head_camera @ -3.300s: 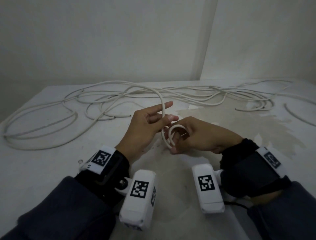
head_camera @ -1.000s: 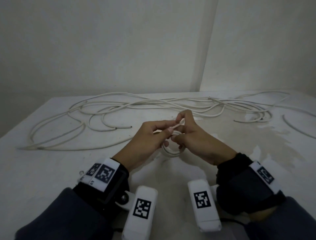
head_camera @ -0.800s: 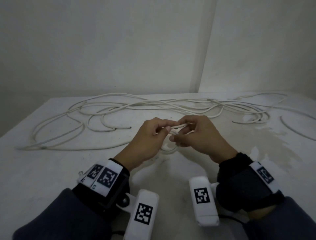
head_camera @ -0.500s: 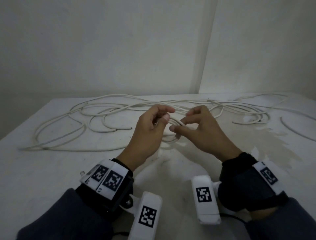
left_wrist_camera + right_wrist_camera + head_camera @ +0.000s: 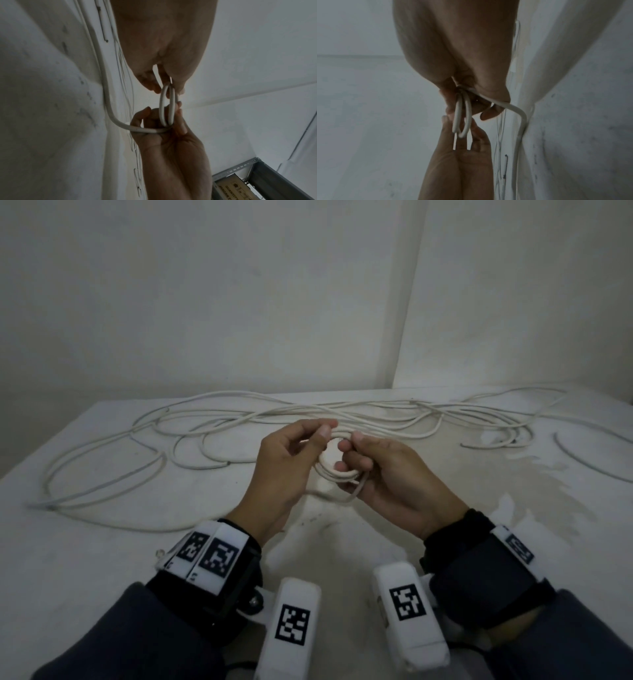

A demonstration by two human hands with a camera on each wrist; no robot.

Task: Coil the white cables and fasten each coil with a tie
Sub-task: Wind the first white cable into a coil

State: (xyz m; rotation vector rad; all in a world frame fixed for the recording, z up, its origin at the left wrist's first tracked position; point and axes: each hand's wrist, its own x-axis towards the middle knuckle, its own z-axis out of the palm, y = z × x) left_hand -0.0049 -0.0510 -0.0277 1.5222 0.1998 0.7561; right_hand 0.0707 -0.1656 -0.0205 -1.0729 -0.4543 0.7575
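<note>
1. We've got a small coil [image 5: 334,463] of white cable going, held up off the table [image 5: 102,542] between both hands, roughly in the middle of the head view.
2. Our left hand [image 5: 286,470] is curled, thumb and fingertips pinching the top-left side of the coil. From the left wrist cam you can see the fingertips [image 5: 149,85] closing on the far end of the loops.
3. Our right hand [image 5: 390,474] is curled round the other side of the coil, fingers hooked through the loop and thumb on top. So both hands are holding the coil, neither is free.
4. The wrist views show the coil edge-on as two loops lying side by side [image 5: 169,106] [image 5: 462,116].
5. One strand [image 5: 354,494] drops out of the bottom of the coil under the right hand, bends, and runs down onto the table. The left wrist cam shows that bend pretty clearly [image 5: 116,121].
6. The rest of the cable [image 5: 376,416] is a loose tangle spread across the back of the table, from the left edge all the way to the right, with big sloppy loops on the left side [image 5: 102,474].
7. One cut end [image 5: 227,463] lies on the table left of our hands, apart from the coil.
8. The table is white with a stained, blotchy patch [image 5: 513,474] on the right.
9. The left wrist cam catches a grey metal rack [image 5: 267,175] in its lower right corner, with a label too blurry to read.
</note>
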